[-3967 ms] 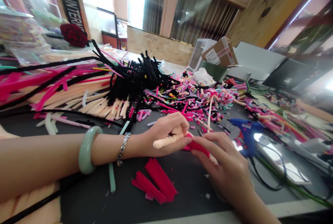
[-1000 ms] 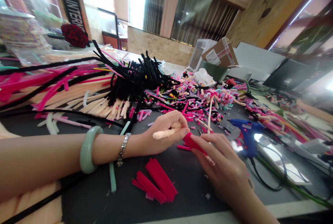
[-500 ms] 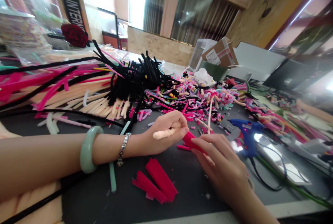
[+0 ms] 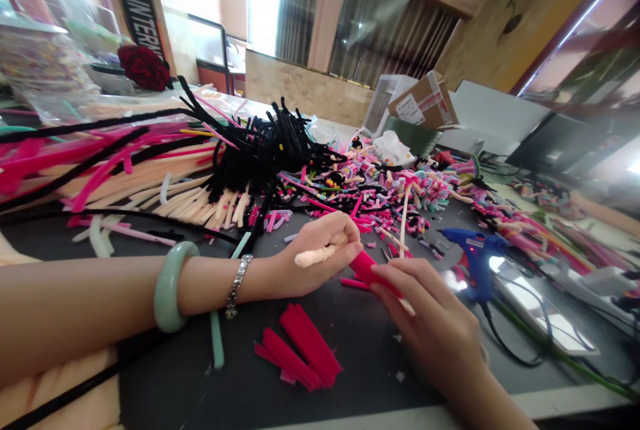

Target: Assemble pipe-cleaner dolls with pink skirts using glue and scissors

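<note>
My left hand [image 4: 320,253], with a jade bangle and a silver bracelet on its wrist, is closed round a cream fuzzy stem [image 4: 315,257]. Its fingertips also pinch one end of a red fuzzy bundle [image 4: 367,269]. The fingers of my right hand [image 4: 430,317] are closed on the bundle's other end, where a pale tip sticks out. Below my hands, short red strips [image 4: 310,347] lie on the dark table [image 4: 240,397]. A single red piece [image 4: 354,283] rests just under the held bundle.
Black stems [image 4: 270,143] and cream stems [image 4: 210,207] are heaped at the left and centre. Small coloured pieces [image 4: 410,183] spread behind my hands. A blue glue gun [image 4: 475,260] with a cable stands at the right, by a white-framed tray [image 4: 540,307]. A cardboard box [image 4: 425,103] sits behind.
My right hand has shifted slightly to the right and down along the red bundle, and more of the bundle shows between my hands. The left hand is almost unmoved.
</note>
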Motion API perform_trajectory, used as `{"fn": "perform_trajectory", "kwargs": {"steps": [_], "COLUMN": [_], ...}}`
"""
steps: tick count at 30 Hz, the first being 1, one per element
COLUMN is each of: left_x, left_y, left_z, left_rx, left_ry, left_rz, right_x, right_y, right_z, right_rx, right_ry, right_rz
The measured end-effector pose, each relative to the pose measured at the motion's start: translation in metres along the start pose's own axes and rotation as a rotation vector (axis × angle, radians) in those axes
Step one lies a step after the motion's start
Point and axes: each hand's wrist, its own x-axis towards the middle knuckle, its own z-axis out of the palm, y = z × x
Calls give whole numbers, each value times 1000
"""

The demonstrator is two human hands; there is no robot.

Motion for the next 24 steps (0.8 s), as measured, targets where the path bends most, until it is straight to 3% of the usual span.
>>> {"fn": "perform_trajectory", "kwargs": {"steps": [24], "left_x": [1], "left_y": [-2], "left_z": [0], "left_rx": [28], "left_ry": [6], "left_rz": [10], "right_x": [0], "right_y": [1], "right_z": [1], "right_rx": [45], "right_ry": [-72], "right_rz": [20]}}
